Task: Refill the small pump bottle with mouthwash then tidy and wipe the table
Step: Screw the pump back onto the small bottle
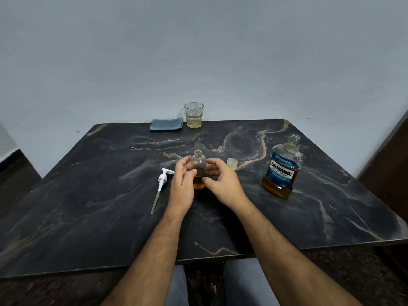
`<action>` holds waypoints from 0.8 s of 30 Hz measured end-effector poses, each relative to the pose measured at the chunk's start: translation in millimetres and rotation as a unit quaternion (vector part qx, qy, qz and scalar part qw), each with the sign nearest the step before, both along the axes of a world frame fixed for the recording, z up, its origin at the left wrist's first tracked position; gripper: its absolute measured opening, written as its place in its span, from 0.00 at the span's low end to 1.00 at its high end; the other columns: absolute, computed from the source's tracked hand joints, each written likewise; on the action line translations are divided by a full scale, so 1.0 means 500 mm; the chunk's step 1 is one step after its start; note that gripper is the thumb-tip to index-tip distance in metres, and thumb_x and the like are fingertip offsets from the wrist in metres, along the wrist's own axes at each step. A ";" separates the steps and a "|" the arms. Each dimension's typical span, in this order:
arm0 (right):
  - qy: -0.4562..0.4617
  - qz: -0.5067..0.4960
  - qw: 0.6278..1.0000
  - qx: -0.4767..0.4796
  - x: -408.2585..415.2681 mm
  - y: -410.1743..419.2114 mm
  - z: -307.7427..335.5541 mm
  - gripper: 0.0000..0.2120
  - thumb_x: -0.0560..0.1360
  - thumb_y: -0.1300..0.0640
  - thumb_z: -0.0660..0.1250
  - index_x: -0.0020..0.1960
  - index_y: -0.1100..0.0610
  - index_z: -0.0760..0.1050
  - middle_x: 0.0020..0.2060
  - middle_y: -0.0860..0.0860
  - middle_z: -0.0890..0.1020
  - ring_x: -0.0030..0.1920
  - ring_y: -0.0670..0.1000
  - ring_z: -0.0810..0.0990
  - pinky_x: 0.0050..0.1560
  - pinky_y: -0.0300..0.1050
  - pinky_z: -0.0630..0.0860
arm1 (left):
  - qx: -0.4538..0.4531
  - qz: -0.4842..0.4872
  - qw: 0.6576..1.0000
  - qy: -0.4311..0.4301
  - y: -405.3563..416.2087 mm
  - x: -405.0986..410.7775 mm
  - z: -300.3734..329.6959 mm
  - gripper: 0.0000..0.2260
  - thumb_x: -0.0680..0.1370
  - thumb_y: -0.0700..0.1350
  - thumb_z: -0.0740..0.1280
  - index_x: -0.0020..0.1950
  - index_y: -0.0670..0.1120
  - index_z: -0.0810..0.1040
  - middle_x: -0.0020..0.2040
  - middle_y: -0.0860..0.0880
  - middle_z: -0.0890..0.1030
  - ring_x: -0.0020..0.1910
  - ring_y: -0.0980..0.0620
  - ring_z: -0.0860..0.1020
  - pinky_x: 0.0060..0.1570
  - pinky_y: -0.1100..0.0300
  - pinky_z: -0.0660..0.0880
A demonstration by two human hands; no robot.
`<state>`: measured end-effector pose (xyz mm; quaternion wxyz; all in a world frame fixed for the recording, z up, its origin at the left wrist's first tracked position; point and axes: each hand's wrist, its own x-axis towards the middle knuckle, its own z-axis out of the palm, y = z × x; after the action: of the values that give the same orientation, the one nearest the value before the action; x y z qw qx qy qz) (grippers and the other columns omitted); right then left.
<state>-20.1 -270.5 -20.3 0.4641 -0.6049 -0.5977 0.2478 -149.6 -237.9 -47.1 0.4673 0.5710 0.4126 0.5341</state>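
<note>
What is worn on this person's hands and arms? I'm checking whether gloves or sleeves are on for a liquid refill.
Nothing is worn: the left hand and right hand are bare, without gloves, rings or a watch in view. Both forearms are uncovered and hairy; no sleeve shows down to the frame's edge.

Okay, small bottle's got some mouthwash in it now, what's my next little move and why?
Probably reach your left hand to the pump head lying just left of it and fit it on: the small bottle stands open, partly filled with amber liquid, between both hands. Top up first if you want it fuller.
</note>
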 end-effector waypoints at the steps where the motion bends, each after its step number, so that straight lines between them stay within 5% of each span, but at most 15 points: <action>1: 0.007 0.000 1.000 0.004 -0.003 0.003 -0.002 0.26 0.70 0.63 0.71 0.67 0.56 0.73 0.57 0.50 0.81 0.56 0.46 0.80 0.61 0.48 0.78 | 0.013 0.016 1.000 -0.003 -0.004 0.001 0.002 0.15 0.76 0.49 0.58 0.59 0.64 0.73 0.55 0.60 0.82 0.58 0.64 0.77 0.56 0.66 0.72; 6: 0.033 0.001 0.999 0.033 -0.017 0.011 -0.024 0.20 0.70 0.59 0.74 0.61 0.51 0.76 0.53 0.45 0.83 0.55 0.42 0.81 0.60 0.46 0.78 | 0.131 0.136 0.980 0.070 -0.029 -0.006 0.021 0.12 0.79 0.50 0.61 0.61 0.53 0.77 0.55 0.59 0.80 0.55 0.68 0.77 0.51 0.75 0.71; 10: 0.020 0.011 0.999 0.029 -0.018 0.022 -0.028 0.25 0.69 0.49 0.77 0.63 0.49 0.74 0.55 0.44 0.82 0.56 0.41 0.80 0.59 0.41 0.76 | 0.166 0.181 0.961 0.128 -0.014 -0.041 0.048 0.09 0.79 0.50 0.63 0.56 0.51 0.80 0.51 0.56 0.82 0.50 0.60 0.80 0.51 0.61 0.77; 13: 0.003 0.000 0.999 0.032 -0.020 0.032 -0.026 0.24 0.68 0.48 0.77 0.61 0.50 0.75 0.52 0.44 0.83 0.54 0.43 0.80 0.57 0.40 0.75 | 0.115 0.228 0.955 0.154 0.020 -0.081 0.073 0.06 0.78 0.48 0.67 0.53 0.50 0.81 0.46 0.55 0.84 0.47 0.55 0.81 0.49 0.56 0.78; 18: 0.000 -0.023 0.999 0.046 -0.021 0.037 -0.037 0.18 0.69 0.48 0.76 0.56 0.44 0.74 0.46 0.39 0.82 0.51 0.41 0.80 0.53 0.40 0.76 | 0.014 0.276 0.923 0.268 0.071 -0.170 0.085 0.03 0.75 0.50 0.69 0.46 0.53 0.83 0.38 0.59 0.80 0.46 0.53 0.81 0.44 0.61 0.70; 24: -0.021 -0.039 0.997 0.058 -0.027 0.040 -0.050 0.22 0.68 0.45 0.74 0.60 0.46 0.74 0.45 0.39 0.81 0.49 0.42 0.80 0.51 0.39 0.75 | -0.108 0.152 0.861 0.473 0.098 -0.189 0.078 0.17 0.71 0.68 0.69 0.43 0.55 0.83 0.39 0.57 0.80 0.42 0.53 0.77 0.40 0.57 0.70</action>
<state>-33.5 -250.6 -45.4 0.4947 -0.6050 -0.5968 0.1819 -244.3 -189.1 -8.1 0.1876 0.6309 0.7212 0.2160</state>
